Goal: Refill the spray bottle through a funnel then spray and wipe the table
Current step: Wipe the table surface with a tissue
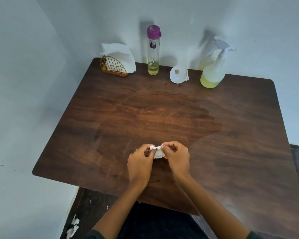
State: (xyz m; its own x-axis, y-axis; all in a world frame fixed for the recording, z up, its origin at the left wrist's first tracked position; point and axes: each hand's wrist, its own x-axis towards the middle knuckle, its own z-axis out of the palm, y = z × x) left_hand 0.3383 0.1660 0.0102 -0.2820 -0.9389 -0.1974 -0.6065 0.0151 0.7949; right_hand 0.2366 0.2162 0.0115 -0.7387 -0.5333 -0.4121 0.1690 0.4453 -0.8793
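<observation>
The small crumpled wad of white tissue (157, 152) sits just above the near-middle of the dark wood-grain table (240, 152), held between both hands at once: the left hand (139, 163) pinches its left end between thumb and curled fingertips, and the right hand (177, 156) pinches the right end the same way, so the paper is drawn out a little between them. That two-ended grip suggests it is being balled up or refolded to offer a fresher face, most likely because it is damp. A broad darker, wet-looking patch (162, 114) spreads across the middle of the tabletop beyond the hands, which reads as sprayed liquid partly wiped over. The remaining items are lined up along the far edge against the wall, out of the wiping area: a translucent plastic spray bottle (213, 69) with a white trigger head, holding pale yellow liquid in its lower part, at the far right; a white plastic funnel (178, 74) lying on its side just left of it, no longer needed; a tall clear bottle with a purple cap (153, 50), nearly drained; and a gold wire napkin holder (113, 66) stocked with white paper napkins (118, 54) at the far left corner.
</observation>
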